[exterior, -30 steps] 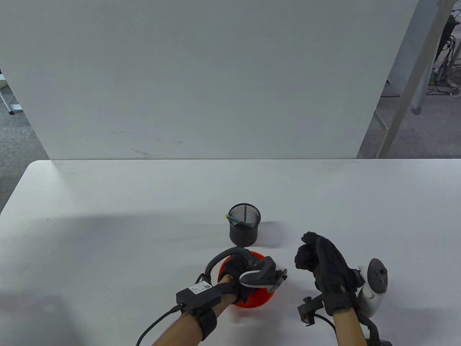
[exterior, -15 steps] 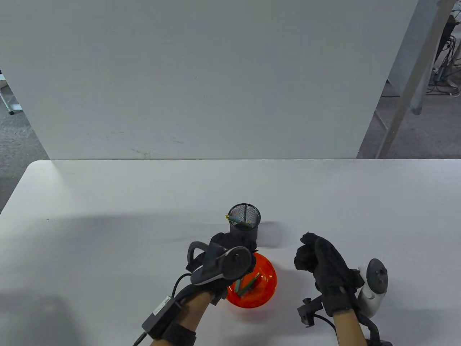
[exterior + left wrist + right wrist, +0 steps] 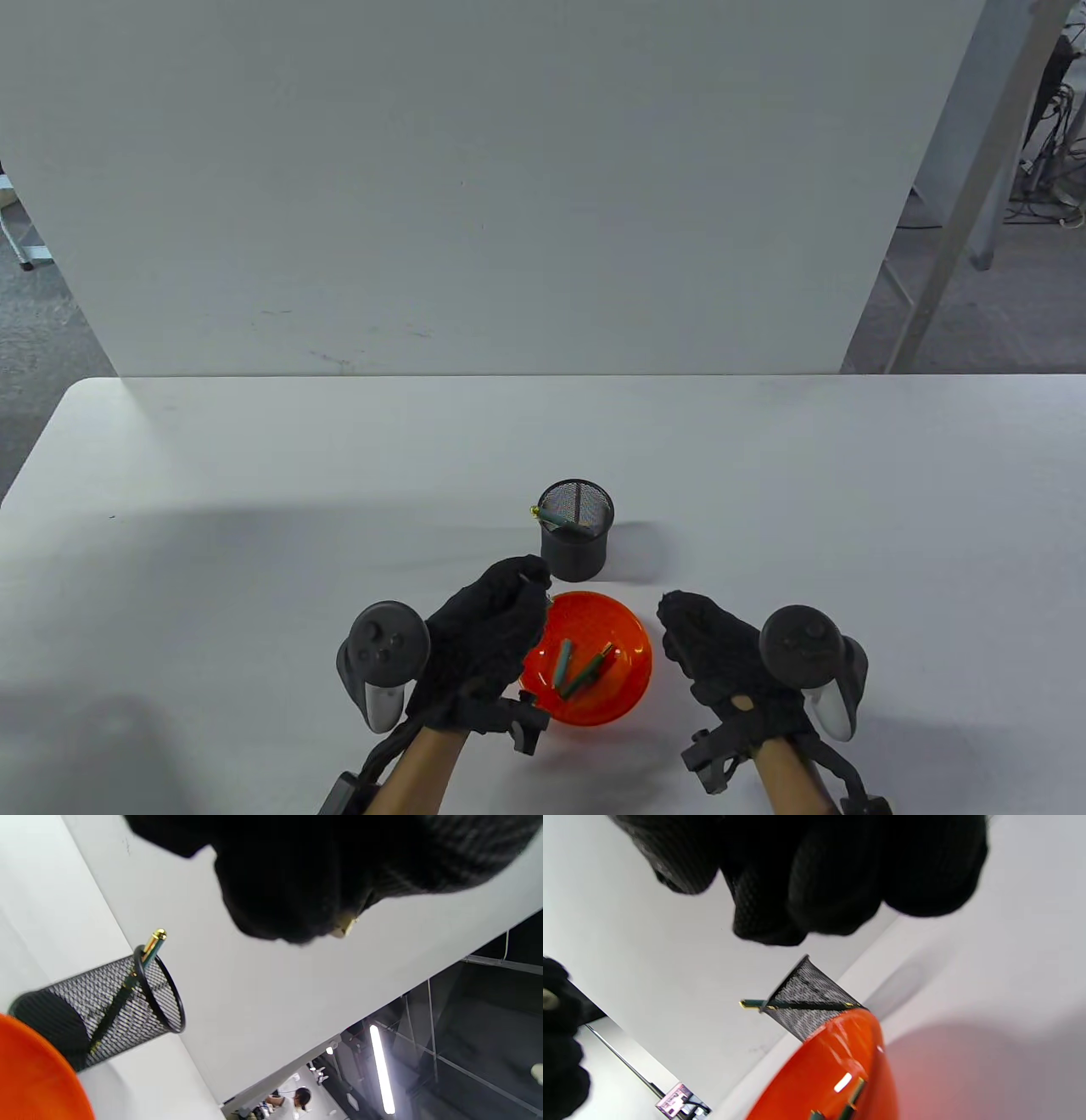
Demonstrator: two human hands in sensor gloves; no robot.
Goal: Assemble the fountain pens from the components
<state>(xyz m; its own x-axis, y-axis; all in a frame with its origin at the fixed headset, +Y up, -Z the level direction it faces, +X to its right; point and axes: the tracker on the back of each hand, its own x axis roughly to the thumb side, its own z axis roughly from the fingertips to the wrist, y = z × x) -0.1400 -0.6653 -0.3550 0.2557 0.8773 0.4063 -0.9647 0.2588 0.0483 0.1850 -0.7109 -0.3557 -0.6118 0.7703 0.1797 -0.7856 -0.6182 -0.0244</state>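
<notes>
An orange bowl [image 3: 632,671] near the table's front edge holds two green pen parts [image 3: 562,662], one with a gold tip [image 3: 591,668]. A black mesh pen cup [image 3: 575,543] stands just behind it with a green and gold pen [image 3: 553,516] leaning inside. My left hand [image 3: 533,581] hovers over the bowl's left rim with its fingers curled. It pinches a small gold piece [image 3: 345,927], which is mostly hidden. My right hand [image 3: 674,615] is just right of the bowl, back up and fingers curled [image 3: 806,878]. No object shows in it.
A white upright board [image 3: 475,187] closes off the back of the white table [image 3: 254,475]. The cup [image 3: 106,1005] and bowl [image 3: 831,1069] stand close together between my two hands.
My left hand lifted out of the bowl, turned back up and moved to the bowl's left rim, uncovering the pen parts. My right hand turned over and moved nearer the bowl.
</notes>
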